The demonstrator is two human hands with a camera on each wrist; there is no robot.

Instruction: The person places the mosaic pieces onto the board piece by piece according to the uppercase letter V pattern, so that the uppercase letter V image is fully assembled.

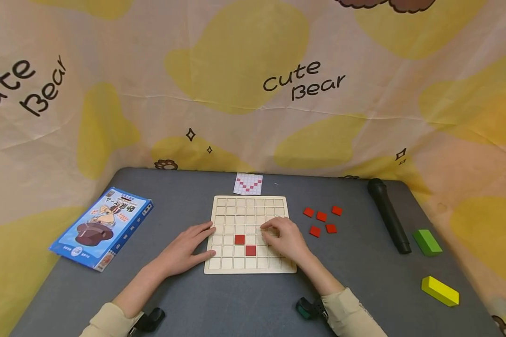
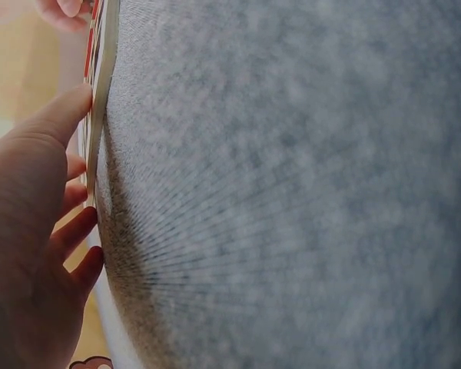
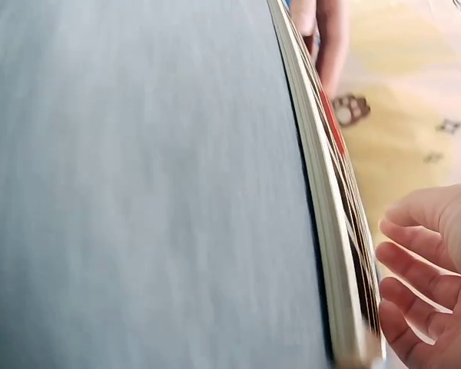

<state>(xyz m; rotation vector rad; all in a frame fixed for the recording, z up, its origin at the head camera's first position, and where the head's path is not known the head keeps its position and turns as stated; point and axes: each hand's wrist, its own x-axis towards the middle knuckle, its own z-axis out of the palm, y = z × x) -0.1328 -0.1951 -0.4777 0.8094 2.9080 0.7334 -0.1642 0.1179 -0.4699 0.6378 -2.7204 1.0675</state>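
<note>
A cream wooden grid board (image 1: 227, 264) lies flat on the dark table, with one red square tile (image 1: 239, 239) and a second red tile (image 1: 250, 251) in its cells. My left hand (image 1: 181, 250) rests at the board's left edge, thumb and fingers spread apart; its fingertips touch the rim in the left wrist view. Over the right half of the board my right hand (image 1: 286, 239) hovers with bent fingers, thumb and index tips close together. Whether a tile sits between those tips is hidden. Several loose red tiles (image 1: 321, 216) lie right of the board.
Behind the board lies a small pattern card (image 1: 248, 184) showing a pink V. A blue box (image 1: 101, 229) is at the left. Toward the right edge are a black microphone (image 1: 390, 217), a green block (image 1: 427, 242) and a yellow block (image 1: 440, 291). A printed cloth (image 1: 236, 93) hangs behind.
</note>
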